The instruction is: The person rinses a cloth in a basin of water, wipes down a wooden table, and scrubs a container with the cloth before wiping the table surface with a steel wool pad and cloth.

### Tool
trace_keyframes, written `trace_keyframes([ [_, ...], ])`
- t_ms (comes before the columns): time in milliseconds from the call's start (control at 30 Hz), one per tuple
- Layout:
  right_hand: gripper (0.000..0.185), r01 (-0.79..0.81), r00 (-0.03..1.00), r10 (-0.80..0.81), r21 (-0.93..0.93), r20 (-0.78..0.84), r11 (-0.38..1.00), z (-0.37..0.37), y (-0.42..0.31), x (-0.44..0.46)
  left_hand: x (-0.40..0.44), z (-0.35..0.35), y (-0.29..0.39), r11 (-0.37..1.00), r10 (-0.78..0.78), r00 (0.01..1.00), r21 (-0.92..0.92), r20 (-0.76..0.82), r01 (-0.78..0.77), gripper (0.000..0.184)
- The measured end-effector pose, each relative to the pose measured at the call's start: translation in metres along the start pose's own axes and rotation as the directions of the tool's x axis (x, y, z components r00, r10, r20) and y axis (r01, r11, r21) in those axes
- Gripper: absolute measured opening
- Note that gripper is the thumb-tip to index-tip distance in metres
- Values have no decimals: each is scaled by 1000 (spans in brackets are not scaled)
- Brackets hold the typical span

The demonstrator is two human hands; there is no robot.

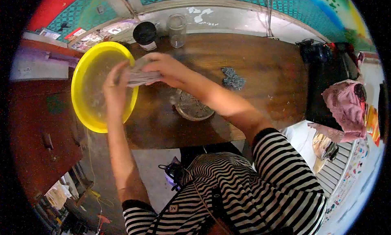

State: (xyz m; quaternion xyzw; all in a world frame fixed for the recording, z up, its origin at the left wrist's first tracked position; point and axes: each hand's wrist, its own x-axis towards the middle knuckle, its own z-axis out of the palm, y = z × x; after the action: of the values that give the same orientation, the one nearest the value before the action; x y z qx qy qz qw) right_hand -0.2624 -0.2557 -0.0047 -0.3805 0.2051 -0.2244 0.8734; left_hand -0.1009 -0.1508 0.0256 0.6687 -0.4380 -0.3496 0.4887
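Observation:
A grey-white bundle of thin flat pieces (142,77) is held between my two hands, over the right rim of a yellow basin (77,90). At the bundle's left end is my left hand (117,82), blurred, with its fingers against the bundle. My right hand (163,69) grips the right end from above. A round shallow dish (194,106) with small thin pieces in it sits on the wooden table (269,72), below my right forearm. Farther right on the table lies a small pile of grey metallic bits (233,78).
A black-lidded jar (145,34) and a clear jar (177,31) stand at the table's back edge. Dark bags and a pink cloth (345,104) are at the right. A dark red cabinet (40,133) stands at the left.

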Motion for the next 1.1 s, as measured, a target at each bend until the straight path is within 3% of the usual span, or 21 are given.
trace_keyframes([
  [67, 29, 238, 926, -310, -307, -214, 922, -31, -17, -33, -6, 36, 14, 994, 102, 995, 24, -10, -102, 44],
  [100, 30, 330, 818, -511, -514, -263, 792, -48, -30, -51, -7, 45, 10, 991, 75, 996, -110, -47, -80, 44],
  [167, 34, 196, 608, -756, -876, -244, 440, -81, -50, -73, -17, 67, -18, 928, 9, 994, -370, -106, -48, 44],
  [200, 36, 110, 572, -802, -953, -171, 282, -98, -49, -72, -24, 71, -39, 929, -43, 993, -369, -110, -1, 43],
  [267, 41, -90, 516, -857, -995, -10, -42, -141, -28, -71, -45, 82, -68, 994, -103, 982, -64, -156, 93, 42],
  [333, 46, -272, 777, -620, -947, -112, -170, -184, 17, -71, -71, 94, -121, 976, 17, 978, 216, -210, 29, 42],
  [367, 48, -336, 862, -470, -908, -189, -251, -198, 29, -69, -82, 95, -143, 896, 76, 982, 443, -172, 8, 49],
  [433, 46, -266, 815, -567, -945, -115, -190, -213, 33, -54, -100, 102, -162, 778, 76, 991, 628, -107, 8, 62],
  [533, 45, -257, 734, -672, -955, -95, -145, -237, 44, -23, -106, 126, -136, 328, -335, 932, 909, -141, 256, 73],
  [633, 48, -248, 745, -666, -944, -42, -218, -233, 56, 3, -119, 116, -201, 287, -247, 963, 941, -109, 180, 79],
  [733, 46, -123, 800, -600, -972, 24, -202, -233, 40, 1, -110, 122, -178, 243, -393, 908, 936, -146, 255, 82],
  [800, 46, -41, 835, -545, -977, 81, -208, -253, 39, -3, -109, 106, -194, 254, -414, 908, 951, -57, 175, 81],
  [900, 44, 0, 861, -502, -988, 79, -154, -289, -1, -40, -110, 91, -203, 535, -404, 914, 807, -16, 251, 81],
  [967, 44, -108, 830, -556, -967, 39, -229, -330, -15, -70, -112, 91, -205, 817, -411, 912, 446, 4, 366, 79],
  [1000, 44, -164, 813, -582, -950, 21, -264, -351, -25, -87, -109, 97, -196, 898, -422, 906, 158, 36, 411, 78],
  [1033, 44, -186, 788, -616, -952, 4, -245, -372, -36, -105, -105, 103, -187, 822, -519, 849, -216, 97, 527, 75],
  [1067, 44, -203, 762, -647, -953, -10, -225, -388, -49, -125, -100, 114, -171, 604, -608, 778, -545, 156, 581, 75],
  [1100, 44, -213, 738, -675, -955, -19, -207, -404, -62, -145, -97, 117, -168, 492, -647, 741, -644, 181, 586, 75],
])
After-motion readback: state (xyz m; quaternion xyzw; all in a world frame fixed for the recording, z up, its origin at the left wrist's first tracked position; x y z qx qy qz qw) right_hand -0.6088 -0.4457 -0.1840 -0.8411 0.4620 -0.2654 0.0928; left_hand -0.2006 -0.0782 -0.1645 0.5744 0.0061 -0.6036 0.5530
